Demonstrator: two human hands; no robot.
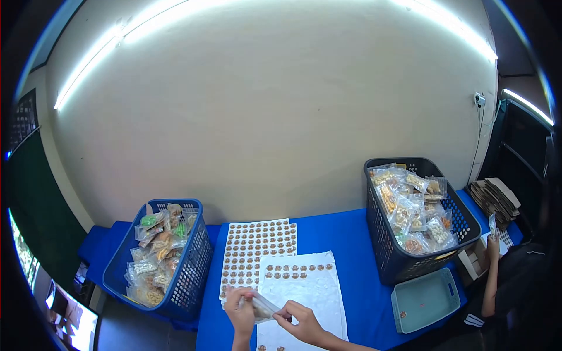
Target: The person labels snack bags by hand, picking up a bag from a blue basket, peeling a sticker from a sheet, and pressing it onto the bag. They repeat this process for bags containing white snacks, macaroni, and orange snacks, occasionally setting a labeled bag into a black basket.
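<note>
Between my hands is a small clear plastic packet (264, 305), tilted, with its contents too blurred to make out. My left hand (239, 313) is closed on its left end. The fingers of my right hand (301, 323) pinch its lower right edge. Under and behind the hands lies a mostly bare white sticker sheet (304, 292), with round brown stickers in rows near its top and a few at its bottom edge. A fuller sheet of the same round stickers (257, 240) lies partly beneath it, by my left hand.
A blue basket (202, 251) of filled packets stands at left, a black basket (386, 257) of packets at right. A grey-green tray (427, 301) sits before the black basket. At far right, a person's hand (493, 247) holds a packet beside stacked cardboard (494, 199). Blue cloth (354, 234) covers the table.
</note>
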